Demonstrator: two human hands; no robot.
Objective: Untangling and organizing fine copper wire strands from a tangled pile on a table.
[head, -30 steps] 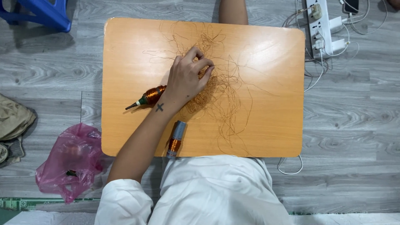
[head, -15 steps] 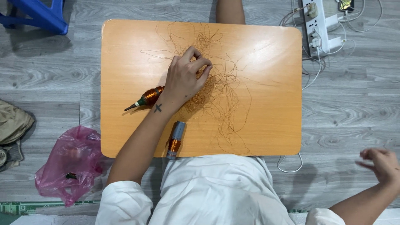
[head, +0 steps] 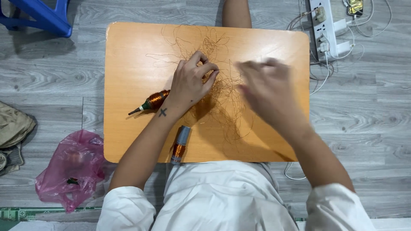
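Note:
A tangle of thin copper wire (head: 222, 92) is spread over the middle of a small orange wooden table (head: 128, 64). My left hand (head: 190, 83) rests on the tangle, its fingertips pinching strands. My right hand (head: 267, 87) hovers blurred over the right part of the tangle with its fingers apart and nothing in it. A cone-shaped bobbin wound with copper wire (head: 150, 102) lies just left of my left wrist. A grey spool with copper wire (head: 180, 144) lies at the table's near edge.
A white power strip (head: 323, 23) with plugs and cables lies on the grey floor at the top right. A pink plastic bag (head: 70, 169) sits at the lower left, a blue stool (head: 40, 15) at the top left. A leg (head: 236, 13) shows beyond the table.
My right hand came up from the floor at the lower right and swung in over the table's right half. My left hand stayed on the wire.

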